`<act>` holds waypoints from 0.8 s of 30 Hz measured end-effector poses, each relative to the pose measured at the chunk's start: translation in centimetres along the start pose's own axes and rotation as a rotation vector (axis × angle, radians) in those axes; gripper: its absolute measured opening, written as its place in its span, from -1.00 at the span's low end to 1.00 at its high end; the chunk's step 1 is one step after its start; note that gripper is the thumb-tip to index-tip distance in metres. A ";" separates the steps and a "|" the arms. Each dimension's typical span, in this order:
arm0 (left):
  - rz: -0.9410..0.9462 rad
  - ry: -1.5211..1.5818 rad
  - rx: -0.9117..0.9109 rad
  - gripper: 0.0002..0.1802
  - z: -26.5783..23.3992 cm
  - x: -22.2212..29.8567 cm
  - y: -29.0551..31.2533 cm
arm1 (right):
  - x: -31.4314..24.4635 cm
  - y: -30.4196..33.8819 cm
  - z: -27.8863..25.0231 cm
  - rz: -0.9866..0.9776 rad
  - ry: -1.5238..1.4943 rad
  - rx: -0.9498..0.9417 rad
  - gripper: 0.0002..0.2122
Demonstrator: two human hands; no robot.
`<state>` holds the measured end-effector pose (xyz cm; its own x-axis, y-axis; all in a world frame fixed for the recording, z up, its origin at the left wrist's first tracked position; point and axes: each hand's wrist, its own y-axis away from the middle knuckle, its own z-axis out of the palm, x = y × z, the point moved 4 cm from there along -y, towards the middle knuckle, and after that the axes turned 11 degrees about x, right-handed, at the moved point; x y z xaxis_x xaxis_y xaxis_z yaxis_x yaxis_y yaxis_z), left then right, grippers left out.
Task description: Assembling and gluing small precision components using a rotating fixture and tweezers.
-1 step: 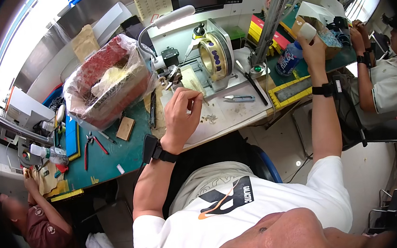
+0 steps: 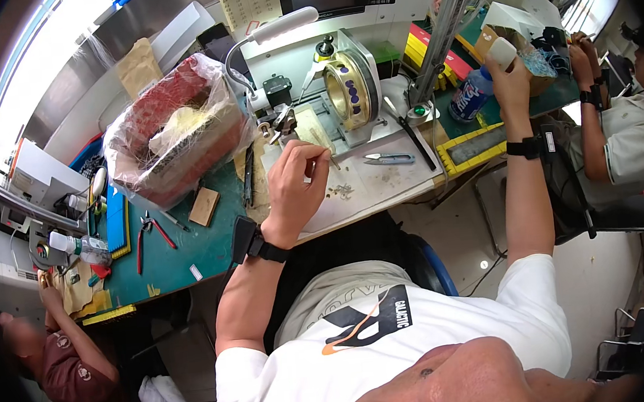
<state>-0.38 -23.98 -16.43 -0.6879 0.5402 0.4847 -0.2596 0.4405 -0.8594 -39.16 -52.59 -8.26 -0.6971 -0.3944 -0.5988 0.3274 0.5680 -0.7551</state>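
My left hand [image 2: 299, 184] hovers over the pale work board [image 2: 383, 199], in front of a small bench machine. Its thumb and fingers are pinched together; what they hold, if anything, is too small to make out. The machine carries a gold-coloured ring drum [image 2: 341, 100] with dark purple marks and a metal clamp [image 2: 282, 122]. Out to the right, my right hand [image 2: 511, 89] is closed on a white rounded block [image 2: 502, 52], above and beside a blue bottle [image 2: 471, 94]. Thread snips [image 2: 389, 159] and small bits [image 2: 340, 191] lie on the board.
A plastic-lined red box [image 2: 143, 171] stands left of the machine, near a bent white lamp [image 2: 284, 25]. Red-handled pliers [image 2: 153, 235] and a wooden block [image 2: 204, 207] lie on the green mat. A metal post [image 2: 441, 33] rises at right. Co-workers sit at both sides.
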 end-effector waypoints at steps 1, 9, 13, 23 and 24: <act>0.002 0.002 0.001 -0.83 0.1 0.0 0.0 | 0.2 0.5 -0.5 -0.007 0.053 0.098 -0.50; -0.017 0.008 -0.003 -0.84 -0.3 -0.3 0.3 | -11.6 13.3 -2.2 -0.506 -0.365 -0.578 -0.75; -0.022 0.019 0.000 -0.84 0.0 -0.3 0.2 | -8.4 17.9 -0.9 -0.554 -0.067 -0.910 -0.73; -0.009 0.003 0.033 -0.83 -0.1 -0.5 0.3 | -10.0 15.8 -2.6 -0.049 -0.495 -0.574 -0.74; -0.007 -0.002 0.035 -0.82 -0.1 -0.5 0.2 | -10.0 15.7 -3.2 -0.018 -0.552 -0.529 -0.72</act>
<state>0.01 -24.06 -16.85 -0.6871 0.5357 0.4908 -0.2883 0.4191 -0.8610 -29.12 -37.41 -13.24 -0.2341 -0.6318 -0.7390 -0.1270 0.7735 -0.6210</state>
